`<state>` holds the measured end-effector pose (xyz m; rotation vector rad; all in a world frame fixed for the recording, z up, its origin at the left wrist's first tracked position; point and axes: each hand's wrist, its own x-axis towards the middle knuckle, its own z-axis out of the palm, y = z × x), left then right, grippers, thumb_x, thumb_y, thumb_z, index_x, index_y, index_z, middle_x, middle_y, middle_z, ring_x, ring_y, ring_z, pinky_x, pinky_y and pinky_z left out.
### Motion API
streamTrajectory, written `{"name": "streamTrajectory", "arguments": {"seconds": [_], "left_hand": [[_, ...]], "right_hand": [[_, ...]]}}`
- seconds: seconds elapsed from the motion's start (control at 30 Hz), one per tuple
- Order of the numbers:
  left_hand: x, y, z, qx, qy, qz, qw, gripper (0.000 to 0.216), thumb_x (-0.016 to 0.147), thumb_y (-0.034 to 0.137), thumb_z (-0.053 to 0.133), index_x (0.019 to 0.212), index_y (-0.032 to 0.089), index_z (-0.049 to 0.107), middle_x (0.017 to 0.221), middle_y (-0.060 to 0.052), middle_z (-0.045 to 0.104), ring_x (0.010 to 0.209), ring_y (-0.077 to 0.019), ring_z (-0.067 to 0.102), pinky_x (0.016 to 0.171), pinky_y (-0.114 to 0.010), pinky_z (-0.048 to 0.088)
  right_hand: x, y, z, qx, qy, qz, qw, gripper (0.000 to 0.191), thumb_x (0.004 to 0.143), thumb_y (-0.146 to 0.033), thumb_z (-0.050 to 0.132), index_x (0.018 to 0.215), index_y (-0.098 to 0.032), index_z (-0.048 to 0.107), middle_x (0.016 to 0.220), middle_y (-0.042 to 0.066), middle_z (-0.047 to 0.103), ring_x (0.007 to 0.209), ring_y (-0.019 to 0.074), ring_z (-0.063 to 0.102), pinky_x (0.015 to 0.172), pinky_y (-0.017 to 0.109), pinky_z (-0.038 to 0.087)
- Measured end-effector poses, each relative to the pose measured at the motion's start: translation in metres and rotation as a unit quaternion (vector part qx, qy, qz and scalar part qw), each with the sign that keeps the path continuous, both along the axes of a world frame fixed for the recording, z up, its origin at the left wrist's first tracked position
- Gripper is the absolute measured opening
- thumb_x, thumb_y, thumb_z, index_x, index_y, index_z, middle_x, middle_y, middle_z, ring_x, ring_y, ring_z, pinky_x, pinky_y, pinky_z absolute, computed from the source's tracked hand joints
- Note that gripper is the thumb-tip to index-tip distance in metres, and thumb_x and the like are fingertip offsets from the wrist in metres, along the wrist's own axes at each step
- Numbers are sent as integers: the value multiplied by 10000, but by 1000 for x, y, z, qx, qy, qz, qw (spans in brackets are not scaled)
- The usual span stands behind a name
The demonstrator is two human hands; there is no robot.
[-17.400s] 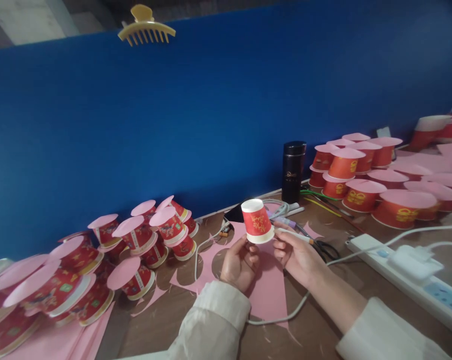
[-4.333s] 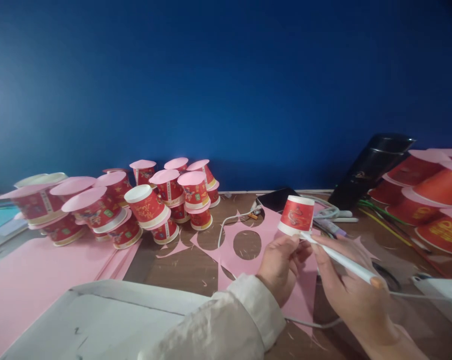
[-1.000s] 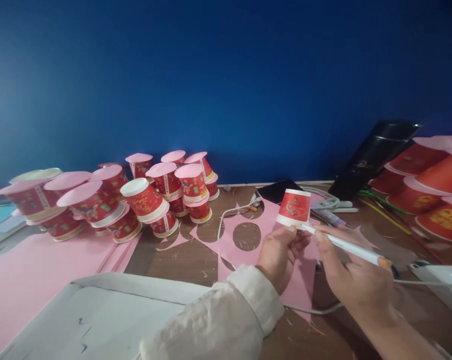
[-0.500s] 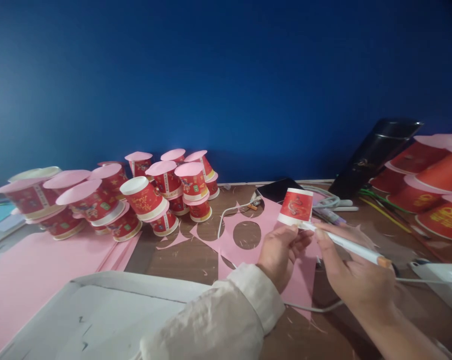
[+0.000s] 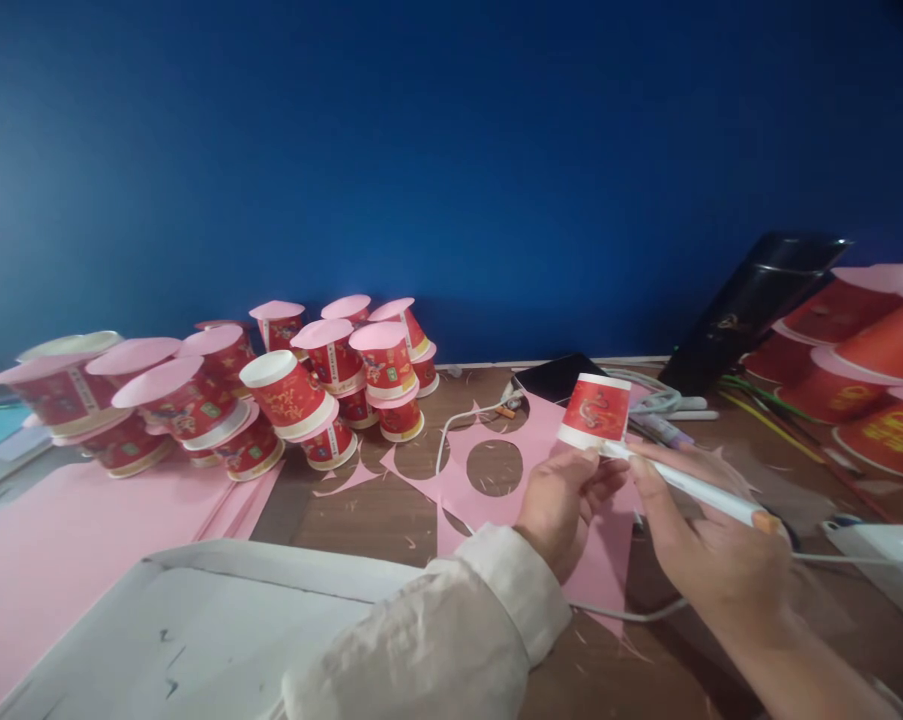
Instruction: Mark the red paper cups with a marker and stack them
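Observation:
My left hand (image 5: 563, 505) pinches the rim of a small red paper cup (image 5: 596, 410) held upside down above a pink paper sheet (image 5: 541, 500) with round holes cut in it. My right hand (image 5: 710, 545) grips a white pen-shaped tool (image 5: 702, 490) with an orange end and a cord. The tool's tip touches the cup's lower rim.
Upturned red cups (image 5: 331, 375) with pink discs on them are piled at the left and right (image 5: 863, 360). A black flask (image 5: 751, 310), a phone (image 5: 552, 378), pens (image 5: 668, 420), a power strip (image 5: 882, 560), a white board (image 5: 196, 640) and stacked pink sheets (image 5: 68, 530) lie on the wooden table (image 5: 361, 510).
Over the last second the cup and both hands have barely shifted, a little to the right and up. The tool's tip stays at the cup's rim.

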<state>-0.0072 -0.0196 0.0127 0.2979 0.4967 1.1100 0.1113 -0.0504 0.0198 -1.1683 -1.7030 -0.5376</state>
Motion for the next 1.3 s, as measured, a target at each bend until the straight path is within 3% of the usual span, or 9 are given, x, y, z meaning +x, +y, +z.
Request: {"name": "streamTrajectory", "arguments": {"seconds": [0.47, 0.77, 0.97, 1.3], "left_hand": [[1, 0, -2, 18, 16, -1, 1000, 243, 731, 276, 834, 877, 98, 755, 887, -115, 745, 865, -212, 709, 949, -351, 523], [1, 0, 0, 12, -4, 2, 1000, 143, 765, 216, 785, 847, 102, 756, 849, -92, 732, 812, -164, 687, 867, -286, 532], [1, 0, -1, 13, 6, -1, 1000, 216, 743, 260, 822, 875, 103, 755, 881, -106, 740, 839, -188, 696, 921, -322, 522], [-1, 0, 3, -13, 10, 8, 1000, 154, 763, 219, 786, 852, 101, 743, 842, -103, 724, 858, -207, 711, 954, -350, 529]], "right_hand": [[1, 1, 0, 0, -15, -8, 1000, 152, 952, -186, 658, 1094, -210, 703, 1042, 53, 750, 949, 231, 714, 1003, 405, 532], [-1, 1, 1, 7, -21, -9, 1000, 144, 950, -164, 659, 1087, -185, 698, 1032, 62, 750, 935, 223, 711, 1000, 395, 521], [-1, 2, 1, -2, -14, -5, 1000, 139, 957, -190, 656, 1089, -199, 702, 1035, 62, 750, 935, 233, 714, 989, 410, 529], [0, -1, 3, -1, -3, -7, 1000, 181, 947, -176, 660, 1117, -214, 710, 1048, 58, 748, 950, 236, 713, 974, 403, 543]]}}
